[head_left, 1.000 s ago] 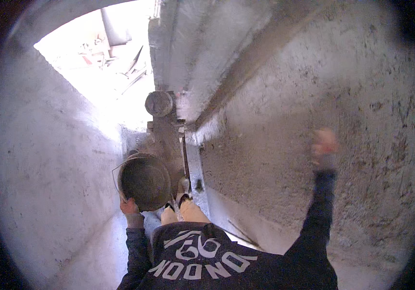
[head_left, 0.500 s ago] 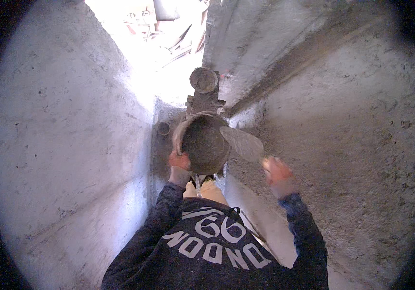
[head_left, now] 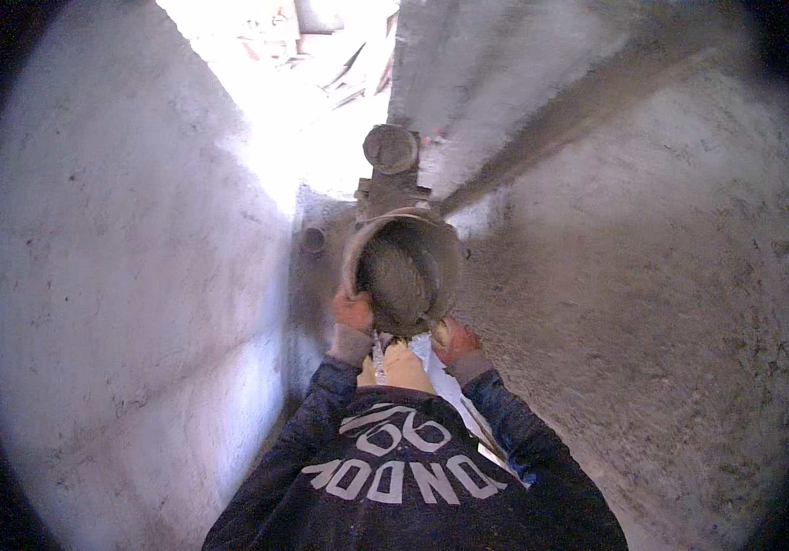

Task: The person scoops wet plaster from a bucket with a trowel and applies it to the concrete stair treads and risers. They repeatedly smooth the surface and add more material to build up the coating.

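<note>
A round, mortar-stained bucket (head_left: pixel 450 262) hangs or stands in front of my body, its opening facing up toward me. My left hand (head_left: pixel 353 312) is closed on its near left rim. At the near right edge of the bucket, my right hand (head_left: pixel 456 340) is closed around the handle of a trowel. The trowel's blade reaches into the bucket and is hard to tell apart from the grey mortar (head_left: pixel 396 275) inside. What the bucket rests on, if anything, is hidden beneath it.
Rough plastered walls rise close on my left (head_left: pixel 137 239) and right (head_left: pixel 615 303). Beyond the bucket, a round grey-topped container (head_left: pixel 390 149) stands on a dirty plank or platform. A small round object (head_left: pixel 314 241) lies near the left wall. Bright debris shows through the far opening.
My right hand has swung the trowel from beside the right wall down and left into the bucket. The bucket and my left hand have shifted slightly right.
</note>
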`<state>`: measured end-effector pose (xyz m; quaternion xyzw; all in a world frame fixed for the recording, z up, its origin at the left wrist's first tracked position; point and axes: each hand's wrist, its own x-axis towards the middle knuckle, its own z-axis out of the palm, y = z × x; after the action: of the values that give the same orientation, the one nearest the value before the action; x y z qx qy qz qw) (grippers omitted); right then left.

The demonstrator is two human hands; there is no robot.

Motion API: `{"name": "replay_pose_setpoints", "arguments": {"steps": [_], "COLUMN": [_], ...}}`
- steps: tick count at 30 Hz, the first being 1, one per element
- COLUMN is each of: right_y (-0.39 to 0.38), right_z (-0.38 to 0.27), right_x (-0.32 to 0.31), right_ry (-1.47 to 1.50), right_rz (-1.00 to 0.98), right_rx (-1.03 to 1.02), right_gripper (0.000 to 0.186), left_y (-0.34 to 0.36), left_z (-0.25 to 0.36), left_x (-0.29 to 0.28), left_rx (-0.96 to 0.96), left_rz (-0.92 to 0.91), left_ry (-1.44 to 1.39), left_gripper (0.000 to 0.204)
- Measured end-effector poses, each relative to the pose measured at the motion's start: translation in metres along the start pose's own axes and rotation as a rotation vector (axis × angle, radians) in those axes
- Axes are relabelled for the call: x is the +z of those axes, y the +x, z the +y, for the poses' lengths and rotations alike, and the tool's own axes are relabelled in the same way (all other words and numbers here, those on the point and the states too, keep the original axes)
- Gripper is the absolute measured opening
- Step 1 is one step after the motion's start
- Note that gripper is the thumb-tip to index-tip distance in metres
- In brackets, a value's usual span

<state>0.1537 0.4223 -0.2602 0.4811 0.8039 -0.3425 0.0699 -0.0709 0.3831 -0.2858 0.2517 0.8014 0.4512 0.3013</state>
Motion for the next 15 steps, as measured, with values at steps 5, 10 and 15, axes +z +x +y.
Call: {"name": "replay_pose_setpoints", "arguments": {"steps": [5, 10, 15], "right_y": [-0.003, -0.001, -0.009], "right_z": [-0.027, -0.020, -0.003], "right_x": [-0.038, -0.046, -0.039], "right_ry": [-0.115, 0.011, 0.343], "right_rz": [0.060, -0.109, -0.211], "right_rx": [0.044, 0.084, -0.019], "right_gripper": [0.016, 0.022, 0.047], "left_y": [0.023, 0.018, 0.009], "left_z": [-0.062, -0.099, -0.142], "left_x": [0.012, -0.006, -0.049], "left_rx": [-0.057, -0.105, -0.080], "left_rz": [0.001, 0.005, 0.006], "left_ry": [-0.265, -0.392, -0.156], "left_gripper": [0.047, 0.049, 0.041]}}
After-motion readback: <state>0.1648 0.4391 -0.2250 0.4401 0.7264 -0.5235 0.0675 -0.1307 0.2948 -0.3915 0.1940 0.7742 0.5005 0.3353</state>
